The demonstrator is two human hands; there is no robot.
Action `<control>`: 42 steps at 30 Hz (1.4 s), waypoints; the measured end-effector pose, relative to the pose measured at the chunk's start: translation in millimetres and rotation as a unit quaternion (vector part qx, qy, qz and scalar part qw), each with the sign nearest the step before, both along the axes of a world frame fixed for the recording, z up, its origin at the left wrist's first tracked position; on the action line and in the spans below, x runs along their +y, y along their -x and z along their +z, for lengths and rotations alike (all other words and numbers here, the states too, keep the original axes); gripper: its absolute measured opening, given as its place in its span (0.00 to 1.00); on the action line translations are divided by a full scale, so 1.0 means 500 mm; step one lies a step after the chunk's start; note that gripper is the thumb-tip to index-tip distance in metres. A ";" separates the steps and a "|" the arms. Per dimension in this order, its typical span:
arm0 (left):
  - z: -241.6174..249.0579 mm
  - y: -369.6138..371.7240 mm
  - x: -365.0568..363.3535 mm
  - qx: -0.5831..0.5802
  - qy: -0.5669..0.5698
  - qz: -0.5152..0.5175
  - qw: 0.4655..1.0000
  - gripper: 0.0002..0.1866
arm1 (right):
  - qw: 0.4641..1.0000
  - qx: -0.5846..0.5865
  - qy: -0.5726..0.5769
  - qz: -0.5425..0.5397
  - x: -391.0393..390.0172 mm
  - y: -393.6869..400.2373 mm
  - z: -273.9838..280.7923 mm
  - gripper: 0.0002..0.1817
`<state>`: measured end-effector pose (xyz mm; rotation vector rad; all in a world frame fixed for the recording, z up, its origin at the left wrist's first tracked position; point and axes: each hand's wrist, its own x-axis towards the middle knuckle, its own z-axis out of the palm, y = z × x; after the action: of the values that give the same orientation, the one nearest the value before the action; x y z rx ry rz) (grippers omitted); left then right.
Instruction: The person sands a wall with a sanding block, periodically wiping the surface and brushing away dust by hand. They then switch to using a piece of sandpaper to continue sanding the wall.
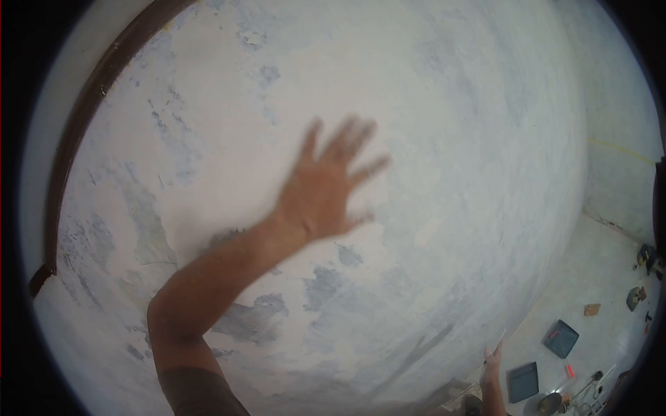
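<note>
My left hand (316, 191) is spread over a white, patchy wall (444, 166), its fingers apart and slightly blurred. Nothing is in it. Around it the wall has smooth pale filler and rougher grey patches, some below my forearm. Low at the right, my right hand (492, 364) is closed around a thin, pale, flat-edged tool (500, 339), seen nearly edge-on beside the wall; its kind is not clear and my fingers hide its lower part.
A dark brown frame (73, 132) borders the wall at the left. On the floor at the lower right lie two black trays (524, 383), a red-handled tool (570, 371), a small wooden block (591, 310) and several other tools near the right edge.
</note>
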<state>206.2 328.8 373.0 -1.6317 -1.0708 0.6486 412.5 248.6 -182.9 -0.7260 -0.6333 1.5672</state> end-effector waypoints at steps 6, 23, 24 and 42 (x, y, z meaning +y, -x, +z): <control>-0.010 0.008 -0.024 -0.004 0.072 0.033 0.997 0.48 | 0.998 0.040 0.048 0.023 -0.031 0.021 -0.047 0.43; 0.095 -0.049 0.082 -0.004 -0.129 -0.034 0.991 0.42 | 0.997 0.026 0.057 -0.047 0.012 -0.068 0.013 0.38; 0.060 -0.058 0.081 0.018 -0.059 -0.034 0.997 0.42 | 0.997 0.026 0.054 -0.049 0.009 -0.070 0.017 0.38; 0.223 0.038 -0.069 -0.763 0.335 -0.214 0.509 0.36 | 0.994 0.089 0.040 -0.039 -0.033 -0.096 0.052 0.36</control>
<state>187.0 294.0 484.6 -3.0851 -1.4459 -1.2865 460.7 232.0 -157.0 -0.6545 -0.4083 1.5718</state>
